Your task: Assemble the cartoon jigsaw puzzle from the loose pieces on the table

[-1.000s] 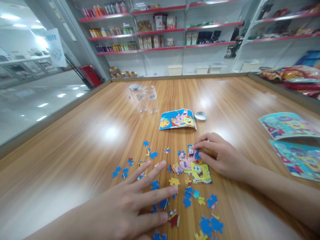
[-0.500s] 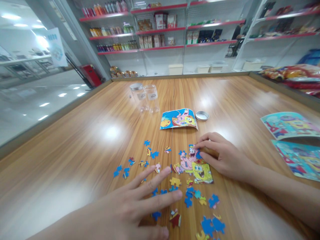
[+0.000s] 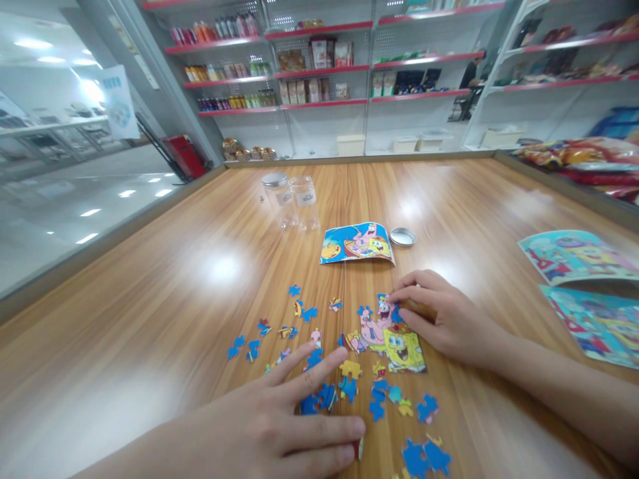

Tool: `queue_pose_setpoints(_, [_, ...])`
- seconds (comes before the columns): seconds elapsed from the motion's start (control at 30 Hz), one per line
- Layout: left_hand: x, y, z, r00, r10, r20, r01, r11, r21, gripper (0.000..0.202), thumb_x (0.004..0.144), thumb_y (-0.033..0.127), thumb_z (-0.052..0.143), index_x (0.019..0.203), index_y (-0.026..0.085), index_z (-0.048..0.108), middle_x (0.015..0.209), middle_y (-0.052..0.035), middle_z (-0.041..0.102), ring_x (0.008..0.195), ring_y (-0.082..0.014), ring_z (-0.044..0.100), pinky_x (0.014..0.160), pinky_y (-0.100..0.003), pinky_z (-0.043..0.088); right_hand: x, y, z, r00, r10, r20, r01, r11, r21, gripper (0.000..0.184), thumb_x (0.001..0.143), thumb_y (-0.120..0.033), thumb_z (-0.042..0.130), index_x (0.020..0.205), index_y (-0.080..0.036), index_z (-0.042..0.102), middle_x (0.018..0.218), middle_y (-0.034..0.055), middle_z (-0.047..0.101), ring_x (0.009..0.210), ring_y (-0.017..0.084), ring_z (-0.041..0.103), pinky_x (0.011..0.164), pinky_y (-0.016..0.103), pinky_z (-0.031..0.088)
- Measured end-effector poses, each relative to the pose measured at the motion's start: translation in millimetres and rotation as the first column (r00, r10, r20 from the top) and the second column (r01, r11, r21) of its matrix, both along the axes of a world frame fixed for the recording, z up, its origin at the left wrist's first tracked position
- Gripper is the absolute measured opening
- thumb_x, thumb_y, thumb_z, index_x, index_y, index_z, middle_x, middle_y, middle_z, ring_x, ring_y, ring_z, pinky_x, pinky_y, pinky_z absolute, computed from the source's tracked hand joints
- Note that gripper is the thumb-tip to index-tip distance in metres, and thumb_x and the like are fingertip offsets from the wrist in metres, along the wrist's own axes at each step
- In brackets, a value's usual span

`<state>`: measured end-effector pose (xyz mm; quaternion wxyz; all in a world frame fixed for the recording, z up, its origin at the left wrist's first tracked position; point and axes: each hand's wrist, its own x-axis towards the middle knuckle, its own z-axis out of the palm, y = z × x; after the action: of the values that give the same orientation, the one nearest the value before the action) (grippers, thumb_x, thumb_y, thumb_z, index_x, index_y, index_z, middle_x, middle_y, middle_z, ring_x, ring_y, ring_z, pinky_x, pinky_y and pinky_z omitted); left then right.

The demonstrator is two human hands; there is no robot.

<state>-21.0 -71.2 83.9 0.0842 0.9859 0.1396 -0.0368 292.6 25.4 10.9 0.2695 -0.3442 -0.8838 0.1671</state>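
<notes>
A partly joined cartoon puzzle lies on the wooden table. My right hand rests beside its upper right edge, fingers curled, fingertips touching the top pieces. My left hand lies flat with fingers stretched out over several loose blue and yellow pieces in front of the puzzle. More loose pieces are scattered to the left, and others lie near the front edge.
A printed reference picture and a metal lid lie beyond the puzzle. Two clear jars stand further back. Other printed sheets lie at the right. Store shelves line the back wall.
My left hand has slid back toward me across the loose pieces, dragging some along. My right hand has stayed at the puzzle's edge. The view tilted slightly down.
</notes>
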Motion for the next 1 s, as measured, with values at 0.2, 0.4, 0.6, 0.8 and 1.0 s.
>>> queue_pose_setpoints(0.2, [-3.3,1.9,-1.5,0.995,0.069,0.075,-0.064,0.995,-0.078,0.056,0.099,0.025,0.054,0.153,0.022,0.039,0.152,-0.0011,0.045,0.151,-0.0314,0.017,0.124,-0.055,0.025,2.3,0.3,-2.5,1.0,-0.004,0.016,0.004,1.0,-0.008,0.023,0.093,-0.017,0.058,0.112,-0.023,0.069,0.112,0.0093,0.062,0.105,0.024,0.059,0.09,0.042,0.051])
queue_pose_setpoints(0.4, [-4.4,-1.3,-11.4,0.992,0.1,0.072,-0.096,0.993,-0.067,0.06,0.098,0.025,0.056,0.154,0.023,0.036,0.158,-0.0073,0.037,0.151,-0.0342,0.022,0.123,-0.058,0.024,4.7,2.3,-6.8,0.999,-0.008,0.038,0.008,1.0,-0.006,0.023,0.093,-0.019,0.058,0.113,-0.026,0.067,0.115,0.008,0.061,0.107,0.025,0.059,0.091,0.042,0.05])
queue_pose_setpoints(0.6, [-14.4,-0.5,-14.0,0.984,0.176,0.005,-0.174,0.98,-0.098,0.071,0.094,0.047,0.061,0.156,0.024,0.034,0.162,-0.006,0.032,0.151,-0.0426,0.012,0.12,-0.068,0.024,7.3,5.3,-11.7,0.998,-0.008,0.055,0.008,1.0,0.004,0.023,0.095,-0.023,0.057,0.115,-0.028,0.065,0.116,0.0074,0.06,0.107,0.024,0.059,0.09,0.042,0.052])
queue_pose_setpoints(0.8, [-33.4,6.6,-11.9,0.966,0.249,0.071,-0.249,0.968,-0.004,0.063,0.093,0.055,0.06,0.148,0.027,0.047,0.159,-0.0056,0.041,0.152,-0.0411,0.018,0.12,-0.066,0.03,12.4,8.1,-17.3,0.996,-0.01,0.091,0.008,1.0,0.016,0.026,0.097,-0.026,0.056,0.122,-0.031,0.063,0.12,0.0075,0.058,0.111,0.025,0.059,0.091,0.043,0.052])
queue_pose_setpoints(1.0, [-56.7,19.5,-27.6,0.811,0.536,0.236,-0.569,0.816,0.101,0.038,0.099,0.03,0.055,0.136,0.021,0.055,0.138,-0.0082,0.06,0.142,-0.0277,0.041,0.12,-0.052,0.038,14.3,8.2,-18.5,0.995,-0.016,0.094,0.015,1.0,0.012,0.026,0.097,-0.028,0.056,0.122,-0.032,0.062,0.122,0.0063,0.058,0.112,0.025,0.058,0.092,0.042,0.053])
